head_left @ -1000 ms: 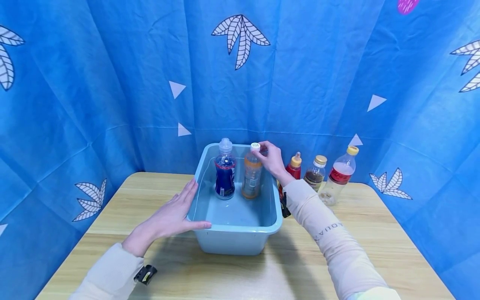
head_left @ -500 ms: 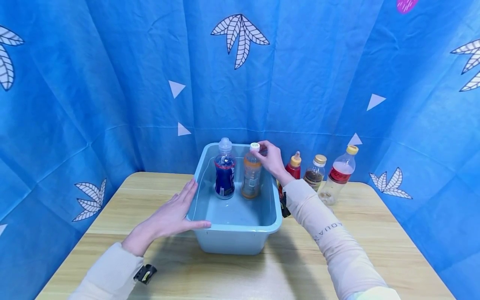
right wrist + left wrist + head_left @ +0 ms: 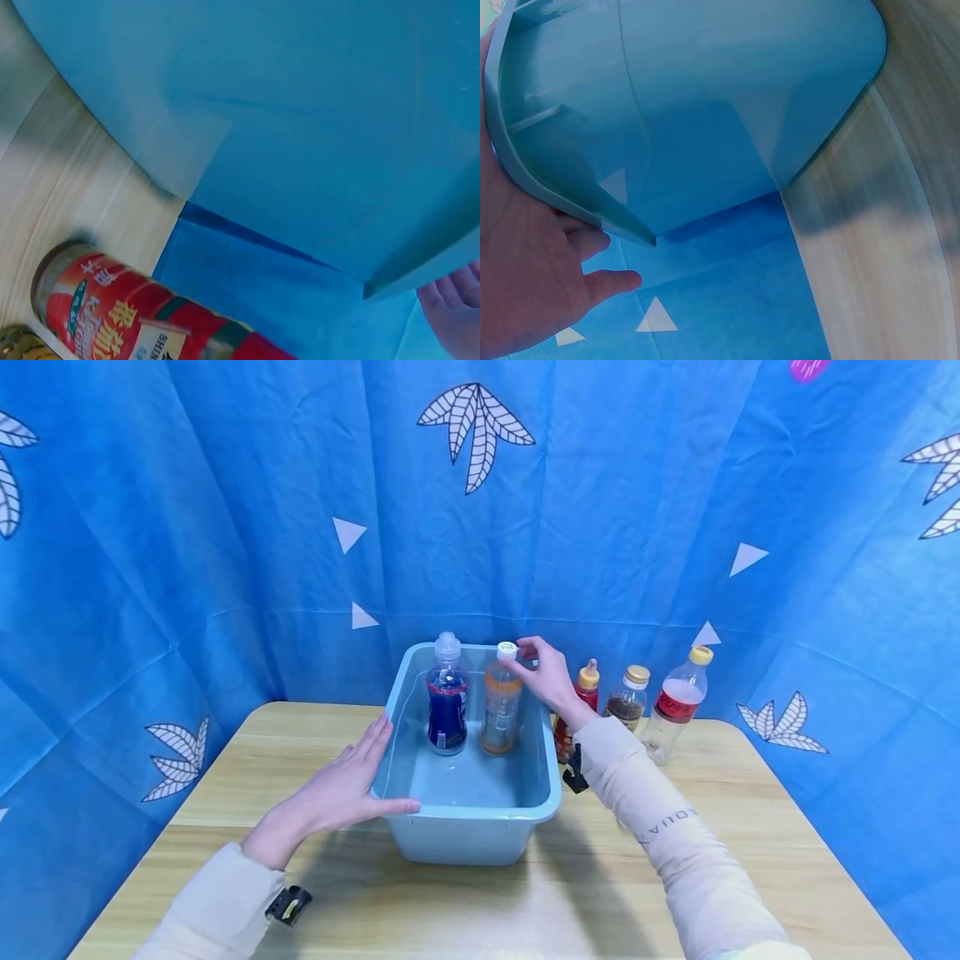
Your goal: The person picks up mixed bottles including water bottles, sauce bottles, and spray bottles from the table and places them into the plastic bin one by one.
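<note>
- One orange-banded bottle (image 3: 500, 714) stands upright inside the light-blue bin (image 3: 461, 843), towards its back right, white cap (image 3: 507, 650) uppermost.
- My right hand (image 3: 546, 677) reaches over the right rim, thumb and fingertips narrow about the cap; I can't tell whether they pinch it or only sit beside it, and the wrist view is mostly bin wall.
- Coming from above seems sensible, since the walls would crowd me lower down.
- My left hand (image 3: 341, 789) lies spread wide on the rim, thumb at the near edge, fingers along the left, probably to steady the bin.
- Left of the orange-banded bottle stands the blue bottle (image 3: 447, 714), upright, a slim gap between them.
- Bin floor shows in front of both, so I judge the near side roomiest; the right wall is tighter.
- Outside, the red sauce bottle (image 3: 587, 699), brown-filled bottle (image 3: 625, 710) and clear bottle (image 3: 675, 706) stand on the wooden table (image 3: 270, 752), limiting my right arm sideways.
</note>
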Action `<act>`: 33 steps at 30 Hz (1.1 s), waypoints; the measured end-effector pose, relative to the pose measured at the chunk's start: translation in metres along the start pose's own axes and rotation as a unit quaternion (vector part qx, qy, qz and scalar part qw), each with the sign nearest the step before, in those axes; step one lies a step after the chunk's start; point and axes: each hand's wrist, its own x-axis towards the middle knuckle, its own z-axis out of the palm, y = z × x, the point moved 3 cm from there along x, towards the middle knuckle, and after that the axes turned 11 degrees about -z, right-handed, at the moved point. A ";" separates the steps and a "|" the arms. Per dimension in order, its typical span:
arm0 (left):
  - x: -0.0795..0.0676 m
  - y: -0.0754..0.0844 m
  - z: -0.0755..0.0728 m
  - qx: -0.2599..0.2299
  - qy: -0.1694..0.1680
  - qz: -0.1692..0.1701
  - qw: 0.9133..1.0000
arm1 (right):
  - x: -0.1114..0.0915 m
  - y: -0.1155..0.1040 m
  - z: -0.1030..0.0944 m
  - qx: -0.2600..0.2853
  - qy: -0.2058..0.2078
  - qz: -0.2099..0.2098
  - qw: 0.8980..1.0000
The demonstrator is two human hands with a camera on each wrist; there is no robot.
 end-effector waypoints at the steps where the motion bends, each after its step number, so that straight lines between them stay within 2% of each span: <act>1: 0.000 0.000 0.000 0.000 0.001 0.001 1.000 | 0.000 -0.001 -0.001 0.000 0.000 -0.001 1.000; 22: -0.001 0.000 -0.002 -0.007 -0.005 0.005 1.000 | -0.024 -0.029 -0.032 -0.025 0.020 -0.026 0.999; 33: -0.001 0.000 -0.005 -0.007 -0.008 0.000 1.000 | -0.047 -0.048 -0.053 -0.046 0.001 -0.038 0.998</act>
